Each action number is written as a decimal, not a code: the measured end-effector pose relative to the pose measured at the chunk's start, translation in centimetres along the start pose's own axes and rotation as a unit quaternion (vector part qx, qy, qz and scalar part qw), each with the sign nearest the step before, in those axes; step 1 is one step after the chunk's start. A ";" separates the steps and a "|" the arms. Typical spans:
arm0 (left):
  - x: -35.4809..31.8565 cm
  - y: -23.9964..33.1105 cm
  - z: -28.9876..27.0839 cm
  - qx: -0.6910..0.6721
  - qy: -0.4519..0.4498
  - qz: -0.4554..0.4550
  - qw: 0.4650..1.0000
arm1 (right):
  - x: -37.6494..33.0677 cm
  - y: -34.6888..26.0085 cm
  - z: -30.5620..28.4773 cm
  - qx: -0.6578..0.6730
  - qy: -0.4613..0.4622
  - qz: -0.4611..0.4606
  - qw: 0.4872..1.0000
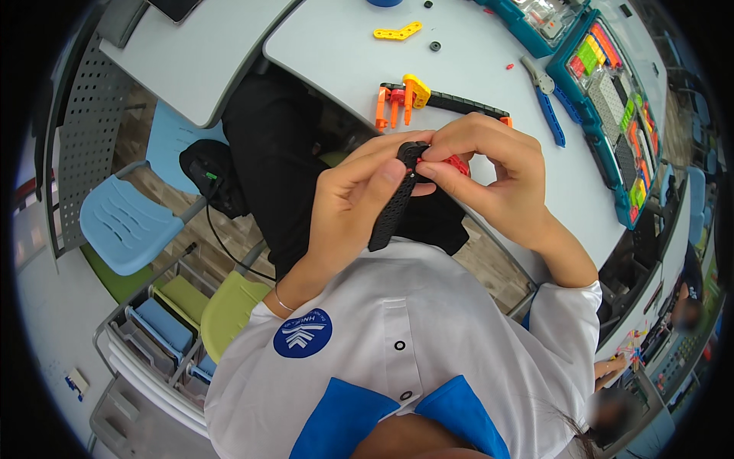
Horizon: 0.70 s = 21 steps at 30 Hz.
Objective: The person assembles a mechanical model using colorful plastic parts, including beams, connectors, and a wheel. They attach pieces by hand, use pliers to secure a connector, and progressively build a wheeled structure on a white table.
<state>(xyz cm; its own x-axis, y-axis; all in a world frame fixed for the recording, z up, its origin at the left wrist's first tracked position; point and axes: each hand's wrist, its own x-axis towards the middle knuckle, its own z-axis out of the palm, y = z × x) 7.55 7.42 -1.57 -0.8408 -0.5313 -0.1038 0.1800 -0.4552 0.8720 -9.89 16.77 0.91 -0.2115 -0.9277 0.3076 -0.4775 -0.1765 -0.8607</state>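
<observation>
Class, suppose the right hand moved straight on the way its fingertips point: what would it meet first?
Most likely the black perforated bar held in the left hand; the right hand is close beside it, though contact is unclear.

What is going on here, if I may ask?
A person holds a black perforated beam in the left hand, while the right hand pinches at its upper end, with a red piece showing beside it. On the white table lie an orange, yellow and black assembly, a blue-handled tool and a teal case of colourful parts.
</observation>
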 end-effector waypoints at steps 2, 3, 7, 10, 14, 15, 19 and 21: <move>-0.1 0.0 0.1 -0.023 -0.011 -0.004 1.000 | -0.1 -0.2 0.0 0.015 -0.001 0.045 0.999; -0.2 -0.2 0.0 -0.028 -0.023 -0.003 0.999 | -0.1 -0.4 0.0 0.021 -0.001 0.068 0.997; -0.1 0.2 -0.2 -0.042 -0.049 -0.046 0.997 | 0.1 -0.2 -0.5 -0.011 -0.011 0.065 0.998; 0.0 0.3 -0.3 -0.058 -0.049 -0.046 0.996 | 0.1 -0.2 -0.6 0.002 -0.002 0.037 0.999; 0.1 -0.3 -0.2 -0.036 -0.029 -0.006 0.999 | 0.1 -0.6 -0.4 -0.006 0.014 0.019 1.000; 0.2 -0.5 -0.3 -0.032 -0.025 0.001 0.999 | 0.2 -0.9 -0.4 -0.006 0.013 0.031 0.999; 0.1 -0.6 -0.4 -0.007 -0.009 0.003 1.000 | 0.3 -1.1 -0.8 0.063 -0.005 0.099 0.993; 0.1 -0.5 -0.3 -0.002 -0.004 -0.001 1.000 | 0.2 -1.1 -0.6 0.104 0.006 0.125 0.987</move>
<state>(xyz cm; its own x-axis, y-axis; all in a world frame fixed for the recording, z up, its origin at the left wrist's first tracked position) 7.56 7.37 -2.14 -0.8457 -0.5239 -0.1014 0.1806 -0.4598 0.8694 -9.93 17.01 2.12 -0.3104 -0.9473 0.0793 -0.2238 -0.0082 -0.9746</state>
